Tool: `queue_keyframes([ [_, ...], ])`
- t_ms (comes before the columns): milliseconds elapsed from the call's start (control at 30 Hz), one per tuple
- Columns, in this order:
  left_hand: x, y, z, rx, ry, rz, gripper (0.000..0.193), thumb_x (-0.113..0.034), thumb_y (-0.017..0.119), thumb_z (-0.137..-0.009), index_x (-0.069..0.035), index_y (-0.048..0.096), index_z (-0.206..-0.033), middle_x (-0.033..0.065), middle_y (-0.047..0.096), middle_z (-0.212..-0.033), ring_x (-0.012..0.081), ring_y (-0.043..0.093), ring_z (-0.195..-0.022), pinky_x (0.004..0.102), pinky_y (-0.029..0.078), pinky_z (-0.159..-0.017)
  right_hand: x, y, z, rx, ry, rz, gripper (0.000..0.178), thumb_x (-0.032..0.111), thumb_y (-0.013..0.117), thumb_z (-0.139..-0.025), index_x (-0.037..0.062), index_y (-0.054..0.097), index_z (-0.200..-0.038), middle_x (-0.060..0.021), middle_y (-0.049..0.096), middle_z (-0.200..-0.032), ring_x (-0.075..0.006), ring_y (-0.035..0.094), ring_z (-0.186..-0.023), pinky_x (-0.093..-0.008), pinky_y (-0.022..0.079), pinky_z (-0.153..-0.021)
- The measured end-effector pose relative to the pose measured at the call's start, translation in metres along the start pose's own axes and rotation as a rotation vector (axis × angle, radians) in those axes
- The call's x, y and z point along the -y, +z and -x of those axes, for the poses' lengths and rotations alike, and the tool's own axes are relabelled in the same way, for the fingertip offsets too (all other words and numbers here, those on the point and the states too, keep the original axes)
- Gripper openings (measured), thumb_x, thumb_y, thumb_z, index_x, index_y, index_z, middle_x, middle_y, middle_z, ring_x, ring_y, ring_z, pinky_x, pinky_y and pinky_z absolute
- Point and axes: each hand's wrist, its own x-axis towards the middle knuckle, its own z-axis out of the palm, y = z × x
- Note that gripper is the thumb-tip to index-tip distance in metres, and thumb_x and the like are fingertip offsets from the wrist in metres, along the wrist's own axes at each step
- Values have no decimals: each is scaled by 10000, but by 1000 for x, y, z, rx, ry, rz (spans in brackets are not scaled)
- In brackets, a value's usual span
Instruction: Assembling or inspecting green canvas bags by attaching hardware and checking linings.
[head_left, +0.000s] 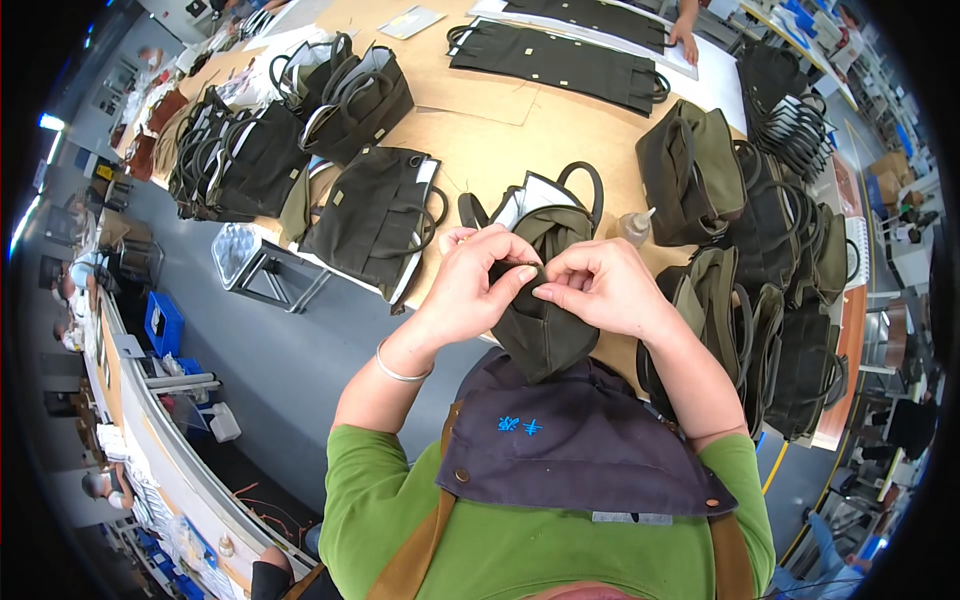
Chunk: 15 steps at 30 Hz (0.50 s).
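Close in front of me, at the table's near edge, is a dark olive fabric handbag [545,335] with looped handles and a pale lining sheet showing at its far side. My left hand [478,280] pinches the bag's upper edge between thumb and fingers. Right beside it, my right hand [605,285] grips the same edge, thumb and fingertips pressed together. The two hands almost meet over the opening. Whatever small piece may lie between the fingertips is hidden. A small translucent bottle with a narrow nozzle [635,227] stands just beyond my right hand.
A flat, similar bag [370,215] lies left on the wooden table [480,140]. More bags [360,100] stand behind it; others crowd the right side [690,170]. Long flat bag panels [555,65] lie at the far side, near another person's hand [684,42]. A metal-framed stool [265,265] stands left.
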Motion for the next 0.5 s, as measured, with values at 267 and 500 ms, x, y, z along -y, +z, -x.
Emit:
queue_keyframes([
  [267,-2,5,1,9,-16,13,87,-158,666,-849,-92,646,-903,-11,595,-839,134,520,-826,328,259,-923,-3,2,1,-15,-49,18,186,161,794,-770,23,669,-786,-44,630,-650,-114,557,-545,-277,451,-531],
  [500,0,5,-2,3,19,20,89,-89,661,-825,-84,644,-913,13,591,-821,155,581,-816,343,300,-899,-12,8,0,-55,-42,-166,126,122,761,-792,29,678,-775,1,618,-657,-53,510,-530,-235,401,-494],
])
